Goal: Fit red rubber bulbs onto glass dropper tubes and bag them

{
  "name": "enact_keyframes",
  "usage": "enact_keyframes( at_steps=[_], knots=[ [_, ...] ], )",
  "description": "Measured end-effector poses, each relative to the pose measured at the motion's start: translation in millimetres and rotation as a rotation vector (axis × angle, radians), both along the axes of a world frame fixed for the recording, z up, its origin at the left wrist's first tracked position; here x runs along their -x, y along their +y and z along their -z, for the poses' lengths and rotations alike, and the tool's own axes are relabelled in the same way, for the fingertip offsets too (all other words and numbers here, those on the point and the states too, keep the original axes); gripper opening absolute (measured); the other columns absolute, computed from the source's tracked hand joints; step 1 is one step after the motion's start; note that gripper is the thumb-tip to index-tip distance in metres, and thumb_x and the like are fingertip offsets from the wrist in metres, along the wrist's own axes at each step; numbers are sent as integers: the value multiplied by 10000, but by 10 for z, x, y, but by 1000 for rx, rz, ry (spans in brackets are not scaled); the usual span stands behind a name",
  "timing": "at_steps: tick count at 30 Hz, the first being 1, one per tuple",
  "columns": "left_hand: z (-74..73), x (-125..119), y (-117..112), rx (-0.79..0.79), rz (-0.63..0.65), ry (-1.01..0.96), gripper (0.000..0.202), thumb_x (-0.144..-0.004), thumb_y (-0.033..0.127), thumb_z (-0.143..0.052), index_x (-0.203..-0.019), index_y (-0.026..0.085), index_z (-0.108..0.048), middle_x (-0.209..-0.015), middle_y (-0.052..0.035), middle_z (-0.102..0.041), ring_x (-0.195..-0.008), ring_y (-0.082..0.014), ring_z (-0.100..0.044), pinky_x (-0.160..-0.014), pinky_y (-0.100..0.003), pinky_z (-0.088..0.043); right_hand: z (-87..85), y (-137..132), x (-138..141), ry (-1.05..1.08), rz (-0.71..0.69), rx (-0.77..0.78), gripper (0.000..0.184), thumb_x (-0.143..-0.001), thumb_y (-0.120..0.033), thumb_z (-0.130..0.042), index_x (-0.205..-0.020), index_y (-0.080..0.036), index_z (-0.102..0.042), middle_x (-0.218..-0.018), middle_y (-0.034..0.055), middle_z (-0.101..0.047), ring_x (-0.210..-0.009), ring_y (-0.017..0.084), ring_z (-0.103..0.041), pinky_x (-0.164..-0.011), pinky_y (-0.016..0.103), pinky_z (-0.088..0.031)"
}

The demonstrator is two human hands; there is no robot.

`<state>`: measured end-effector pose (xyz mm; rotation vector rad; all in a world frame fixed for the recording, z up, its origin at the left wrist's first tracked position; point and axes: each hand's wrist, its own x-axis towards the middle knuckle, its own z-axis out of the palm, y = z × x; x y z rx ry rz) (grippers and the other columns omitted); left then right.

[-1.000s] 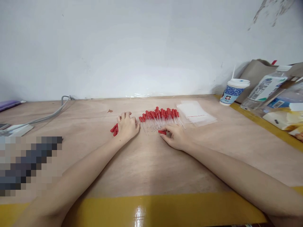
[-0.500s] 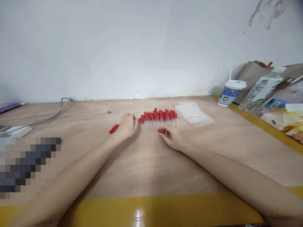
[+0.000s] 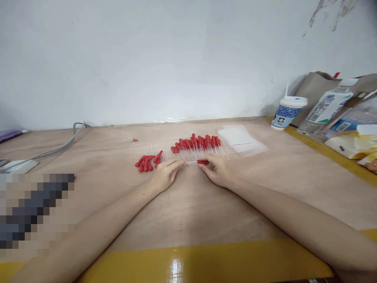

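A row of clear glass droppers with red rubber bulbs point(image 3: 196, 146) lies in the middle of the wooden table point(image 3: 188, 204). To its left sits a smaller heap of red-bulbed droppers point(image 3: 148, 160). My right hand point(image 3: 217, 169) pinches one dropper by its red bulb point(image 3: 202, 162) just in front of the row. My left hand point(image 3: 165, 174) reaches in from the left, and its fingertips pinch the clear glass end of that same dropper.
Clear plastic bags point(image 3: 241, 141) lie right of the row. At the far right stand a paper cup with a straw point(image 3: 288, 112), a water bottle point(image 3: 324, 109) and packets. A grey cable point(image 3: 59, 146) runs along the left. Yellow tape point(image 3: 188, 263) edges the table.
My left hand has left the small heap on the left and come right to the dropper in my right hand. The heap it covered now shows.
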<state>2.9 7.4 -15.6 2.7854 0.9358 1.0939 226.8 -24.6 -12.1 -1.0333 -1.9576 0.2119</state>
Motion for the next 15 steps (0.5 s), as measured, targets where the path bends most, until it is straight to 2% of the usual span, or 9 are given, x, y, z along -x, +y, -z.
enact_keyframes(
  at_steps=[7,15],
  knots=[
    [0,0,-13,-72,60,22,304,-869,119,-406,-1107,172,-588,-1019,-87,-642,-907,-153,-623,-756,-263,-528,56,36,-21,42,-50,5,159,-823,-248,-518,-941,-206,-615,-840,36,-634,-756,144,-583,-688,286,-476],
    [19,4,2,-80,128,39,367,-859,82,-379,-1155,207,-556,-1029,-79,-635,-922,-148,-619,-764,-268,-529,103,77,-31,62,-74,-38,145,-830,-268,-533,-912,-226,-645,-879,34,-644,-797,148,-600,-725,290,-484]
  ],
)
